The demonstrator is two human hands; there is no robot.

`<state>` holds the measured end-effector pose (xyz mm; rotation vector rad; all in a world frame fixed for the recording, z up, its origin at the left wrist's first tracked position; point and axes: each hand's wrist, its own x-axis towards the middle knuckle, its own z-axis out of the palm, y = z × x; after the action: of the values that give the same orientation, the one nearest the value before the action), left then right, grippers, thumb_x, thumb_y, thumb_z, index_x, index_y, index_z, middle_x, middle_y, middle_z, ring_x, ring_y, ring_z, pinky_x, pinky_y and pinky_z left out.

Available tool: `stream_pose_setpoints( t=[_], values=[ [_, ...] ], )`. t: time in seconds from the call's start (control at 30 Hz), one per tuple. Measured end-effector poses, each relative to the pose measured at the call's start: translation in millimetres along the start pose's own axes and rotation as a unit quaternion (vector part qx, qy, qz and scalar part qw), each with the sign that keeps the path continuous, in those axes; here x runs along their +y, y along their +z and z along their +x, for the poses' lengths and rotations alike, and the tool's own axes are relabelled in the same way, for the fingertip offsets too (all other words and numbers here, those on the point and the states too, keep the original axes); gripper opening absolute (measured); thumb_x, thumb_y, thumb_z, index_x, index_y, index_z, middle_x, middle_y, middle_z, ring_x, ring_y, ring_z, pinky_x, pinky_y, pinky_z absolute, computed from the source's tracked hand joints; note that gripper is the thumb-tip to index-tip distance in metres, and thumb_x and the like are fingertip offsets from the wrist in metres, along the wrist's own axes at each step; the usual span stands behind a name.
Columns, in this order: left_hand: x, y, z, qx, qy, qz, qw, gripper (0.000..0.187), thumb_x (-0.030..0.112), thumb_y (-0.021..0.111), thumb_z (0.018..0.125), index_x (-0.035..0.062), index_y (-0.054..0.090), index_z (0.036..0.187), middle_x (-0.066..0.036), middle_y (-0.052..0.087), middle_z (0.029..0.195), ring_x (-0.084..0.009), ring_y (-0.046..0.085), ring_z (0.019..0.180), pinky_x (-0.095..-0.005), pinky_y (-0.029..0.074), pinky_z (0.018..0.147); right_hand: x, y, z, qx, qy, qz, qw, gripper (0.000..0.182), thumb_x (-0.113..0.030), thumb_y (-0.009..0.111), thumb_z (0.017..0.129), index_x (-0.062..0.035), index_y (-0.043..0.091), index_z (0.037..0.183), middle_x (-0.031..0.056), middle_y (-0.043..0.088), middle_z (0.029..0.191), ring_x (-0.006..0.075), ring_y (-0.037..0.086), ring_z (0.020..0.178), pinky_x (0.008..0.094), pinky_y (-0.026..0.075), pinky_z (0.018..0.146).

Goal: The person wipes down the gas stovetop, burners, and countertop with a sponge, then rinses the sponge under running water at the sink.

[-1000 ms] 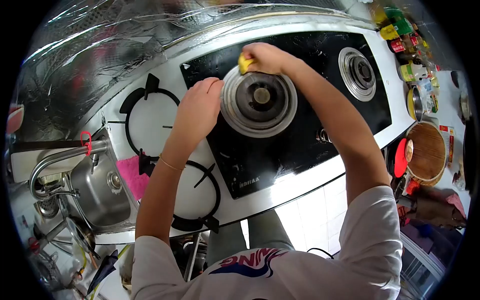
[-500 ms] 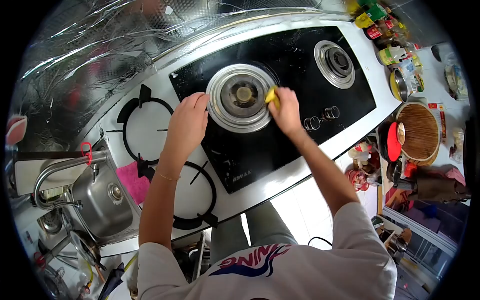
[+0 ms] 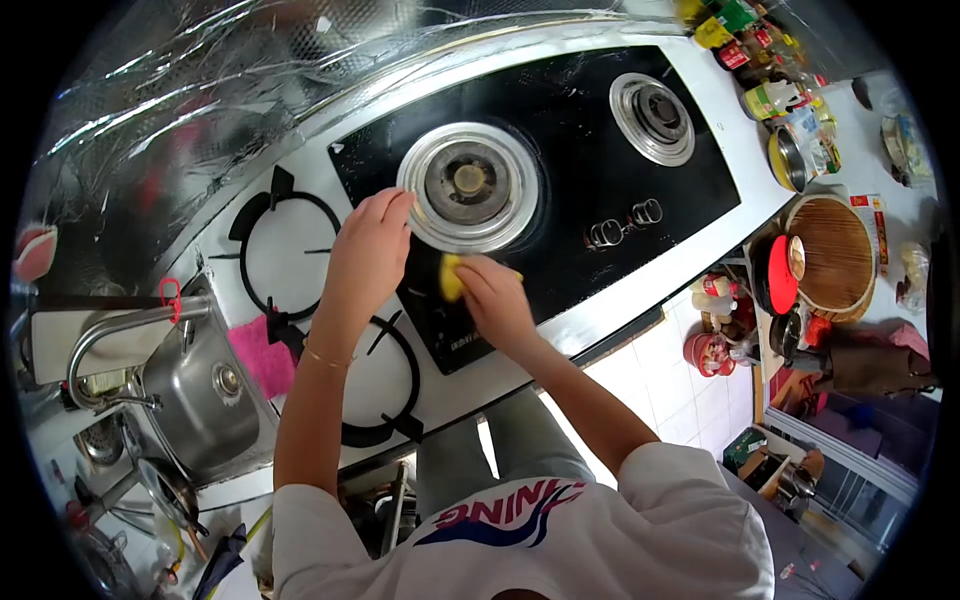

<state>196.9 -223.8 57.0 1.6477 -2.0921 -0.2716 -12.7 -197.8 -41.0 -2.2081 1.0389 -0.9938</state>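
Observation:
My right hand (image 3: 492, 300) is closed round a yellow sponge (image 3: 452, 278) on the black glass cooktop (image 3: 570, 150), just below the large left burner (image 3: 468, 186). My left hand (image 3: 375, 245) is at the left rim of that burner, its fingertips at the metal ring; the fingers are pressed together, and whether they hold anything is hidden. A smaller burner (image 3: 652, 118) sits at the cooktop's right end, with two knobs (image 3: 605, 234) below and to its left.
Two black pan supports (image 3: 243, 262) lie on the white counter at left, beside a pink cloth (image 3: 262, 358) and a steel sink (image 3: 205, 410) with a faucet (image 3: 110, 345). Bottles (image 3: 765, 100), a bowl (image 3: 787, 160) and a round wooden board (image 3: 830, 255) stand at right.
My right hand has moved with the sponge from the burner's right rim down and left to the glass below it. My left hand stays at the left rim. The view has shifted slightly.

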Motion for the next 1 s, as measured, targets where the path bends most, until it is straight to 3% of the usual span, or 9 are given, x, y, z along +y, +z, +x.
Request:
stream_pose_setpoints(
  t=[0.07,0.17,0.4,0.47,0.5,0.63,0.7,0.93,1.0],
  values=[
    [-0.9,-3.9,-0.3,0.007,-0.005,0.007,1.0,0.034,0.005,0.061,0.086,0.0034,0.057,0.119,-0.012,0.059,0.119,-0.0313,0.057,0.108,-0.0412,0.047,0.094,23.8,-22.8,-28.3,-0.01,0.049,-0.078,0.996,0.032,0.003,0.065,0.078,-0.0005,0.062,0.11,0.0189,0.061,0.12,0.0375,0.059,0.112,0.0429,0.047,0.096],
    [1.9,-6.4,0.4,-0.013,-0.023,0.002,1.0,0.034,0.005,0.06,0.087,0.0029,0.056,0.121,-0.013,0.058,0.122,-0.0326,0.056,0.11,-0.0409,0.046,0.096,62.8,-44.8,-7.9,0.136,0.077,-0.143,0.977,0.027,0.005,0.058,0.085,0.0029,0.06,0.112,0.0229,0.06,0.122,0.0403,0.057,0.117,0.0446,0.045,0.101],
    [14.6,6.5,0.7,-0.04,-0.013,-0.025,0.999,0.035,0.006,0.06,0.088,0.0019,0.056,0.123,-0.014,0.057,0.126,-0.0334,0.055,0.114,-0.041,0.045,0.098,206.2,-47.2,145.6,0.212,0.129,-0.339,0.907,0.035,-0.012,0.045,0.096,0.0047,0.053,0.127,0.025,0.05,0.137,0.0419,0.049,0.126,0.0489,0.037,0.107],
    [12.9,1.5,0.6,-0.058,-0.023,-0.005,0.998,0.036,0.006,0.06,0.089,0.0021,0.056,0.124,-0.014,0.057,0.127,-0.0333,0.055,0.115,-0.041,0.045,0.099,216.0,-94.7,179.6,0.103,0.293,-0.273,0.911,0.046,-0.009,0.048,0.088,0.0086,0.048,0.13,0.0257,0.048,0.138,0.0397,0.048,0.123,0.0529,0.04,0.1],
    [12.4,-1.4,0.8,-0.06,-0.022,-0.005,0.998,0.036,0.006,0.06,0.089,0.0021,0.056,0.124,-0.014,0.057,0.127,-0.0333,0.055,0.115,-0.041,0.045,0.099,217.2,-93.8,179.2,0.104,0.295,-0.272,0.91,0.046,-0.009,0.048,0.088,0.0086,0.048,0.13,0.0257,0.048,0.138,0.0397,0.048,0.123,0.0529,0.04,0.1],
    [16.1,-2.4,7.3,-0.043,-0.012,0.001,0.999,0.036,0.004,0.062,0.086,-0.0001,0.057,0.121,-0.015,0.058,0.122,-0.0325,0.057,0.11,-0.041,0.047,0.096,175.7,-77.6,117.8,-0.096,0.063,-0.275,0.955,0.059,-0.018,0.048,0.091,0.005,0.032,0.144,0.0292,0.037,0.145,0.0423,0.04,0.132,0.0531,0.036,0.106],
    [19.2,-1.9,12.4,-0.038,-0.007,-0.012,0.999,0.035,0.004,0.061,0.086,-0.001,0.057,0.121,-0.014,0.058,0.123,-0.0323,0.057,0.111,-0.0409,0.047,0.097,126.6,-90.6,90.5,-0.231,0.108,-0.192,0.948,0.069,-0.019,0.051,0.095,-0.0028,0.018,0.153,0.0228,0.021,0.158,0.0361,0.02,0.147,0.049,0.023,0.117],
    [21.4,-1.4,25.2,-0.054,0.006,-0.001,0.999,0.035,0.003,0.061,0.086,-0.0019,0.057,0.121,-0.015,0.058,0.123,-0.0331,0.057,0.111,-0.0418,0.047,0.096,215.1,-158.5,142.3,-0.056,0.016,-0.386,0.921,0.046,-0.007,0.057,0.088,-0.0028,0.051,0.134,0.017,0.042,0.147,0.0355,0.042,0.133,0.0459,0.04,0.106],
    [23.1,5.6,27.8,-0.069,-0.003,-0.018,0.997,0.035,0.003,0.061,0.086,-0.0022,0.057,0.121,-0.015,0.058,0.123,-0.0333,0.056,0.111,-0.0416,0.047,0.096,197.1,-168.7,118.1,-0.094,0.079,-0.298,0.947,0.038,0.0,0.061,0.08,-0.0104,0.066,0.117,0.0145,0.058,0.126,0.0335,0.059,0.111,0.0384,0.05,0.092]
  ],
)
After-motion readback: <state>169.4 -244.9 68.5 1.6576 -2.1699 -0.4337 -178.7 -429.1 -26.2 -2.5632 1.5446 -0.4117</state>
